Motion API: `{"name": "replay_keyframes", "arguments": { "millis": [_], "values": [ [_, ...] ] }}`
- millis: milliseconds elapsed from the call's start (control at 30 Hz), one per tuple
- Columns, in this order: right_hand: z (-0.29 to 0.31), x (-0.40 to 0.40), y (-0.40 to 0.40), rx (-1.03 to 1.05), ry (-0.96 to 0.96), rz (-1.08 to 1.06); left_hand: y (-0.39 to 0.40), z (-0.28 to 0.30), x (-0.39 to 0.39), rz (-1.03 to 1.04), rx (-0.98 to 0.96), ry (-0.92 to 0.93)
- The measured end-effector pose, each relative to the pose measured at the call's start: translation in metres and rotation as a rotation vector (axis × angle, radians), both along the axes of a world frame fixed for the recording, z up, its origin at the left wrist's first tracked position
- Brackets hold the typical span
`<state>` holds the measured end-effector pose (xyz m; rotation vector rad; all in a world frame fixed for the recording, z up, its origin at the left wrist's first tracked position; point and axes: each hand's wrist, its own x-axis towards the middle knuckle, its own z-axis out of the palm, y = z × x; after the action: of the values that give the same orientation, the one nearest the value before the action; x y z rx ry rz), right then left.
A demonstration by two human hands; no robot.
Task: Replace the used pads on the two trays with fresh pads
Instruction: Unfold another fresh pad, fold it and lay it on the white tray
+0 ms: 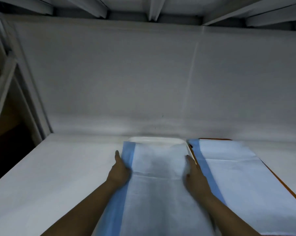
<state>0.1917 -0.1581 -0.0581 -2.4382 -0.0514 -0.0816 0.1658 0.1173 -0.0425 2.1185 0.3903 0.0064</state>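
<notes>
White with blue side bands, a pad [157,181] lies over the white tray [154,141] in the middle of the desk [50,167], covering all but the tray's far rim. The left hand [121,169] rests flat on the pad's left blue band, fingers straight and together, pointing away from the person. The right hand [194,174] lies on the pad's right edge in the same way, fingers extended; neither hand curls round anything. Just beside it on the right, a second pad [242,171] of the same kind is spread over an orange tray [280,182], whose rim shows along the far and right edges. The two trays sit close side by side, near the white back wall [144,74]
</notes>
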Motion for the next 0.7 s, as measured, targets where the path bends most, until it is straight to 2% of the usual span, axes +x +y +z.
{"name": "replay_keyframes", "arguments": {
  "millis": [67, 133, 267, 400, 567, 633, 700],
  "values": [
    [-0.001, 0.003, -0.002, -0.206, -0.009, 0.019, -0.005, -0.003, 0.001, 0.013, 0.014, -0.015],
    [0.002, 0.005, -0.005, -0.311, 0.011, 0.048, -0.001, -0.005, -0.003, -0.096, 0.150, -0.018],
    [0.005, 0.005, -0.013, -0.193, 0.006, 0.051, 0.004, -0.004, -0.002, -0.178, 0.377, 0.096],
    [0.009, 0.010, -0.013, -0.084, -0.243, 0.004, -0.002, 0.000, 0.000, -0.146, 0.442, -0.080],
    [0.002, 0.040, -0.012, -0.138, -0.462, -0.098, -0.011, -0.003, 0.025, 0.030, 0.397, -0.263],
    [-0.002, 0.054, -0.010, -0.207, -0.440, -0.115, -0.013, -0.006, 0.041, 0.039, 0.471, -0.277],
    [-0.006, 0.066, -0.009, -0.321, -0.399, -0.126, -0.015, -0.010, 0.053, 0.037, 0.628, -0.246]
  ]
}}
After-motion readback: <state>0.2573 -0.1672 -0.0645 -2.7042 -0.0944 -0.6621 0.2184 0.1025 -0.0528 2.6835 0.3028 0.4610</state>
